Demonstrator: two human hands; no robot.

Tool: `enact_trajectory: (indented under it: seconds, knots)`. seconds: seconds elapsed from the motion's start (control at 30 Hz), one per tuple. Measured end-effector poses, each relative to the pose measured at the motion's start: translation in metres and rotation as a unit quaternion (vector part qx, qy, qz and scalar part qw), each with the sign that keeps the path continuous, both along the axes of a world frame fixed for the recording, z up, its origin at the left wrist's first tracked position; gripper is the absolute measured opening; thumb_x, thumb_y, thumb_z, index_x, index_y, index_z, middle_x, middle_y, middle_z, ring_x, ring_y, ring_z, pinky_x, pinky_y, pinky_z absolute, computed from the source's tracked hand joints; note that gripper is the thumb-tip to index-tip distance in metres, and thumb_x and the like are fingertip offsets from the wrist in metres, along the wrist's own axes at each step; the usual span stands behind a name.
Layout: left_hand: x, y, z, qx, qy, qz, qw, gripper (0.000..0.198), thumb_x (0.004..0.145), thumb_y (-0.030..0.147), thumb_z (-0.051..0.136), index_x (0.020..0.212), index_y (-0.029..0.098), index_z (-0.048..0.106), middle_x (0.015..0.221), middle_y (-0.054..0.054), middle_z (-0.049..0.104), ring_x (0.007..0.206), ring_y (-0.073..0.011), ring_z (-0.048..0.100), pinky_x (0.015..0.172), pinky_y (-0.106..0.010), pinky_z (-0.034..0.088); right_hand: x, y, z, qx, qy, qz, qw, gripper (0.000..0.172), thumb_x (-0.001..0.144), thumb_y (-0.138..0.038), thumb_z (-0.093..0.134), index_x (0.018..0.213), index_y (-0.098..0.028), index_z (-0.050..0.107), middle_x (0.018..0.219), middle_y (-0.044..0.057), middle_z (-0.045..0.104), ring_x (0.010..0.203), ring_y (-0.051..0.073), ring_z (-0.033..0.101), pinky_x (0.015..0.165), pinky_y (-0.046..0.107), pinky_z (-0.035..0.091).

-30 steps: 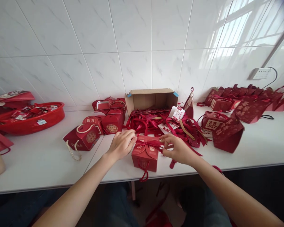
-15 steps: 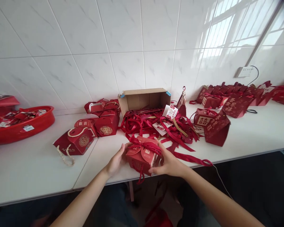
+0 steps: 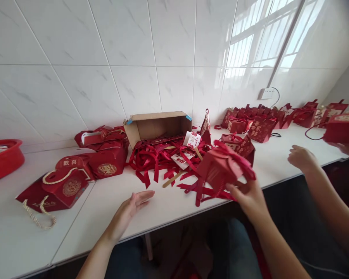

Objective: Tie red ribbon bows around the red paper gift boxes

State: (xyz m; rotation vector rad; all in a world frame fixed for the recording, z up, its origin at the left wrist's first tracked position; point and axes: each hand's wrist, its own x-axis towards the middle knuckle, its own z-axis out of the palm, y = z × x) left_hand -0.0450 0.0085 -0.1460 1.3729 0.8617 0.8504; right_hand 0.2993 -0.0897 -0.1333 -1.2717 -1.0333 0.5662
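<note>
My right hand (image 3: 248, 195) grips a small red gift box (image 3: 221, 166) tied with a red ribbon bow, holding it tilted above the front edge of the white table (image 3: 151, 209). My left hand (image 3: 132, 205) hovers open, palm up, fingers stretched, just over the table near its front edge, holding nothing. Behind the box lies a heap of loose red ribbons (image 3: 157, 157) and paper tags spilling from an open cardboard box (image 3: 155, 126).
Another person's hand (image 3: 302, 158) reaches in at the right; a second hand of theirs holds a red box (image 3: 341, 128). Red gift boxes (image 3: 101, 153) sit at left, more red bags (image 3: 258, 120) along the wall at right, a red basin (image 3: 2, 159) far left.
My right hand has lifted the ribboned box and carried it to the right. My left hand let go and opened. The view swung right, bringing another person's hands into view.
</note>
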Motion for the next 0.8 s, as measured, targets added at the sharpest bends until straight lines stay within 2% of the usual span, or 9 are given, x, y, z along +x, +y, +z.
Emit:
enact_trajectory:
  seconds: [0.07, 0.13, 0.27, 0.37, 0.43, 0.5, 0.63, 0.73, 0.8]
  knots:
    - [0.000, -0.001, 0.000, 0.007, 0.028, 0.000, 1.000, 0.059, 0.085, 0.065, 0.046, 0.111, 0.016, 0.069, 0.130, -0.014, 0.060, 0.128, -0.0319, 0.048, 0.112, -0.049, 0.033, 0.035, 0.005, -0.004, -0.012, -0.003, -0.140, 0.990, 0.083, 0.061, -0.050, 0.077, 0.128, -0.023, 0.037, 0.101, 0.008, 0.060, 0.073, 0.023, 0.065, 0.062, 0.038, 0.056]
    - [0.000, -0.002, 0.001, 0.015, 0.043, -0.001, 0.999, 0.056, 0.087, 0.062, 0.046, 0.110, 0.016, 0.069, 0.130, -0.013, 0.061, 0.127, -0.0310, 0.050, 0.113, -0.047, 0.033, 0.064, 0.016, -0.011, -0.053, -0.029, -0.230, 0.971, 0.084, 0.055, -0.051, 0.079, 0.123, -0.019, 0.042, 0.101, 0.009, 0.061, 0.073, 0.024, 0.065, 0.062, 0.038, 0.056]
    - [0.001, -0.003, 0.002, 0.028, 0.055, -0.002, 0.998, 0.053, 0.087, 0.060, 0.048, 0.109, 0.017, 0.069, 0.126, -0.012, 0.063, 0.125, -0.0308, 0.051, 0.112, -0.047, 0.034, 0.107, 0.045, -0.026, -0.098, -0.087, -0.309, 0.942, 0.099, 0.047, -0.054, 0.080, 0.127, -0.011, 0.041, 0.114, 0.017, 0.059, 0.099, 0.032, 0.061, 0.087, 0.043, 0.051]
    - [0.001, -0.003, 0.002, 0.032, 0.059, -0.002, 0.998, 0.051, 0.087, 0.059, 0.049, 0.108, 0.017, 0.069, 0.125, -0.013, 0.063, 0.124, -0.0310, 0.052, 0.111, -0.048, 0.035, 0.131, 0.064, -0.031, -0.124, -0.100, -0.360, 0.919, 0.113, 0.048, -0.054, 0.077, 0.137, -0.002, 0.031, 0.135, 0.027, 0.045, 0.125, 0.039, 0.045, 0.105, 0.046, 0.038]
    - [0.001, -0.003, 0.002, 0.034, 0.060, -0.001, 0.998, 0.050, 0.087, 0.058, 0.050, 0.108, 0.017, 0.068, 0.125, -0.012, 0.063, 0.124, -0.0307, 0.052, 0.111, -0.048, 0.036, 0.143, 0.072, -0.033, -0.141, -0.100, -0.375, 0.911, 0.117, 0.052, -0.052, 0.074, 0.141, 0.005, 0.022, 0.143, 0.033, 0.032, 0.135, 0.041, 0.032, 0.110, 0.048, 0.030]
    - [0.000, -0.002, 0.003, 0.036, 0.060, -0.001, 0.998, 0.049, 0.087, 0.058, 0.050, 0.108, 0.017, 0.068, 0.124, -0.012, 0.063, 0.123, -0.0302, 0.053, 0.111, -0.047, 0.036, 0.150, 0.074, -0.037, -0.151, -0.110, -0.369, 0.910, 0.111, 0.059, -0.049, 0.067, 0.142, 0.008, 0.020, 0.145, 0.035, 0.027, 0.135, 0.040, 0.032, 0.109, 0.047, 0.031]
    - [0.001, -0.004, 0.005, 0.047, 0.071, -0.002, 0.996, 0.047, 0.088, 0.056, 0.049, 0.108, 0.017, 0.067, 0.122, -0.012, 0.064, 0.121, -0.0300, 0.054, 0.110, -0.046, 0.038, 0.154, 0.071, -0.047, -0.178, -0.160, -0.304, 0.922, 0.072, 0.069, -0.043, 0.055, 0.130, -0.005, 0.051, 0.120, 0.022, 0.059, 0.101, 0.030, 0.062, 0.090, 0.040, 0.048]
    - [0.004, -0.009, 0.004, 0.066, 0.088, 0.011, 0.994, 0.043, 0.089, 0.052, 0.050, 0.107, 0.016, 0.065, 0.120, -0.013, 0.063, 0.119, -0.0296, 0.055, 0.106, -0.044, 0.042, 0.155, 0.069, -0.052, -0.208, -0.219, -0.256, 0.918, 0.046, 0.069, -0.040, 0.053, 0.102, -0.013, 0.069, 0.092, 0.014, 0.069, 0.089, 0.029, 0.064, 0.084, 0.039, 0.048]
    - [0.004, -0.013, 0.001, 0.117, 0.091, 0.071, 0.986, 0.039, 0.089, 0.047, 0.053, 0.114, 0.018, 0.059, 0.124, -0.013, 0.060, 0.119, -0.0283, 0.054, 0.102, -0.043, 0.045, 0.155, 0.069, -0.053, -0.217, -0.260, -0.246, 0.908, 0.039, 0.068, -0.037, 0.053, 0.095, -0.015, 0.072, 0.094, 0.014, 0.069, 0.091, 0.030, 0.063, 0.085, 0.039, 0.046]
